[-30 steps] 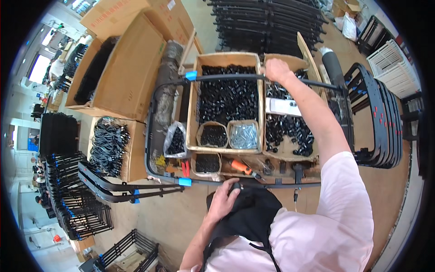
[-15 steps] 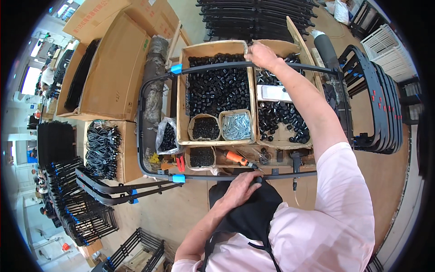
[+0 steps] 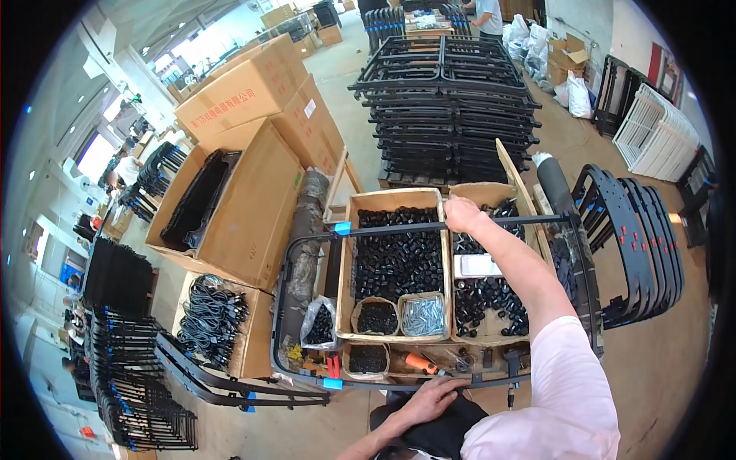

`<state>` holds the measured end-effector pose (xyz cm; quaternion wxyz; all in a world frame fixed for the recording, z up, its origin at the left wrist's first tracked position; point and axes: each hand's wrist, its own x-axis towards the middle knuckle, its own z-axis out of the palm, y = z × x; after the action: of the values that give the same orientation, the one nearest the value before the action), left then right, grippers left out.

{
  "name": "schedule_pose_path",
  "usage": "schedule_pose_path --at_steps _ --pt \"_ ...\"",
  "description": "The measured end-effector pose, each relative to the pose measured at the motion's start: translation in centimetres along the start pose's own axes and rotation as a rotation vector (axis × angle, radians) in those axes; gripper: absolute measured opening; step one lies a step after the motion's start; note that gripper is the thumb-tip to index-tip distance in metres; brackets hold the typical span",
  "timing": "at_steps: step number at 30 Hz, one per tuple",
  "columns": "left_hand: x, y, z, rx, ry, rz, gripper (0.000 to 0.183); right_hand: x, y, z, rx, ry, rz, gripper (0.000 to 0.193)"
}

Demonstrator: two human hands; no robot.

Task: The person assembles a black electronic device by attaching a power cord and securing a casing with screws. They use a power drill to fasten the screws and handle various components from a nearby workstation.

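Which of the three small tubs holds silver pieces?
The right-hand tub inside the big box; its left neighbour and the tub outside hold black pieces.

Factory assembly workshop
Stacked frames (image 3: 454, 115), cartons (image 3: 257, 203), bundled cables (image 3: 211, 316), boxed screws (image 3: 423, 316), an orange power tool (image 3: 418, 362) and a worker (image 3: 488, 17) beyond show it.

Our forearm (image 3: 523, 264) hides part of the box (image 3: 494, 193) beside our right grip (image 3: 464, 215); far beyond, the top edge cuts off a person (image 3: 488, 12).
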<state>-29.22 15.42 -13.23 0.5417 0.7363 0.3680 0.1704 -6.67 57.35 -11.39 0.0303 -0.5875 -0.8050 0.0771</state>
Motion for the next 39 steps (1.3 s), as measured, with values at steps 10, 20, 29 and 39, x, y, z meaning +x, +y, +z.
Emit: schedule_pose_path --at_steps 10,20,29,39 --pt "0.1 -1.3 1.5 0.093 0.064 0.029 0.028 -0.8 -1.9 0.4 -0.061 0.063 -0.013 0.035" --pt "-0.2 1.1 0.5 0.336 0.011 -0.076 0.029 0.4 -1.3 -0.3 0.048 -0.098 0.122 0.035" --pt "0.9 -0.3 1.8 0.183 -0.064 -0.132 0.030 -0.3 -2.0 -0.7 -0.114 -0.001 0.171 0.044" --pt "0.7 -0.4 1.6 -0.004 0.077 -0.233 0.049 1.3 -0.2 1.1 -0.047 0.063 -0.011 0.046"
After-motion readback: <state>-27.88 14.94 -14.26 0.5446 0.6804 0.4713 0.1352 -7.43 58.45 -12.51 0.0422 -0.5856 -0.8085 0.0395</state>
